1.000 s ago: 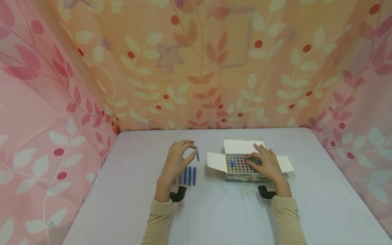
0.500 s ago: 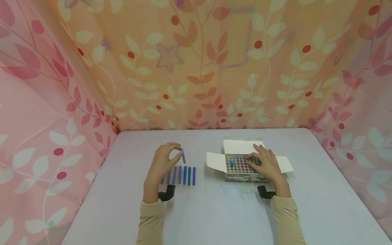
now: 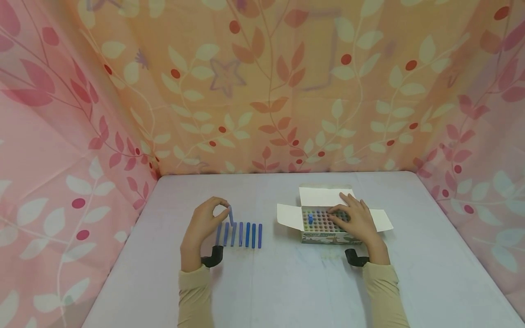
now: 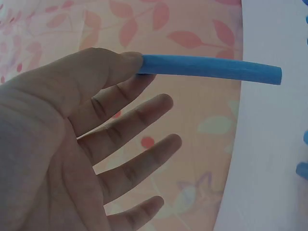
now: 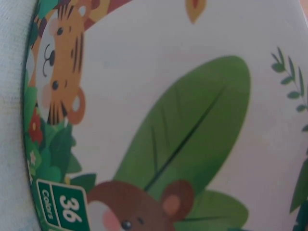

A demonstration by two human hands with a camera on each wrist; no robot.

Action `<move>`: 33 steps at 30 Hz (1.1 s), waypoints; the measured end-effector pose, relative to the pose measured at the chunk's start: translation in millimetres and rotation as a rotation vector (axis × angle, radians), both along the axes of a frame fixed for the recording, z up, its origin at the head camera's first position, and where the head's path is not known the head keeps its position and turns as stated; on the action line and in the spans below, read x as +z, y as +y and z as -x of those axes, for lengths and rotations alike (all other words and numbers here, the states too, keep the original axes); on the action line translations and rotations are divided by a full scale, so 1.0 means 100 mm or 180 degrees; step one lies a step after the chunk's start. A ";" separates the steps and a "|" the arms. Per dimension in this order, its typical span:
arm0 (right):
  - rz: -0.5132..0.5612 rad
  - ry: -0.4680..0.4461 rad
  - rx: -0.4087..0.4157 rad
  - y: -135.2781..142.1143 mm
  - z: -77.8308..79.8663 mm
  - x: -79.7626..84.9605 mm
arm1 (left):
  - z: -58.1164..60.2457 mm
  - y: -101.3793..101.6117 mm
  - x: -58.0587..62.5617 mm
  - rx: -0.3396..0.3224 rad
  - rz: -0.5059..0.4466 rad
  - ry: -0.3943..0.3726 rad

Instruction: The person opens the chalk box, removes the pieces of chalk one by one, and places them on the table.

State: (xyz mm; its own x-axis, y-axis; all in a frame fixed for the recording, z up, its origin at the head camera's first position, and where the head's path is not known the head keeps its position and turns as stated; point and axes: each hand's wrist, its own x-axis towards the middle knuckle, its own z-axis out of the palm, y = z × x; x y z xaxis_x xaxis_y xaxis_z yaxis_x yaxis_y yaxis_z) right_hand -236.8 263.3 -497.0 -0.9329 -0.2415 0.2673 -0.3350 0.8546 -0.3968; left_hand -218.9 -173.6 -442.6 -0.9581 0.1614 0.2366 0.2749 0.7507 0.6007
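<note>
My left hand (image 3: 202, 219) pinches one end of a blue chalk stick (image 4: 211, 68) between thumb and forefinger, its other fingers spread apart. In the head view the stick hangs steeply, its lower end overlapping the far end of a row of blue and violet chalk sticks (image 3: 247, 234) lying side by side on the table. My right hand (image 3: 355, 217) rests over the chalk box (image 3: 328, 238), thumb and forefinger bent at its grid of holes and the other fingers reaching toward the back flap. A short blue piece (image 3: 310, 218) stands out of the holes at the left.
White flaps are folded outward, with the left flap (image 3: 289, 216) pointing toward the chalk row. The box's printed side (image 5: 168, 120) shows a tiger, leaves and "36 Colors". White cloth (image 3: 287, 282) covers the table. A floral curtain (image 3: 262, 91) hangs behind and along both sides.
My left hand has moved left and slightly nearer with the blue chalk stick, from right of the row to above its left part. My right hand and the box have stayed put.
</note>
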 end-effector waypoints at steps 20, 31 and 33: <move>0.0024 -0.0072 0.0001 0.00 0.01 0.01 | -0.08 -0.40 -0.09 0.0420 0.0295 -0.0928; -0.0006 -0.0062 -0.0016 0.01 0.02 0.00 | -0.03 -0.46 -0.22 0.0503 0.0364 -0.1203; -0.0005 -0.0055 -0.0010 0.00 0.02 0.00 | 0.00 -0.45 -0.27 0.0562 0.0335 -0.1220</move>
State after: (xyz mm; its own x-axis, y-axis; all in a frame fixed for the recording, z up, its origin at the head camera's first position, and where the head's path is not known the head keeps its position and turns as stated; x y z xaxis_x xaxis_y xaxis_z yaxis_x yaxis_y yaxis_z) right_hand -238.7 263.7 -497.1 -0.9381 -0.2389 0.2509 -0.3253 0.8563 -0.4012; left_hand -218.8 -218.9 -469.5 -0.9885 -0.0085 -0.1507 -0.0912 0.8289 0.5520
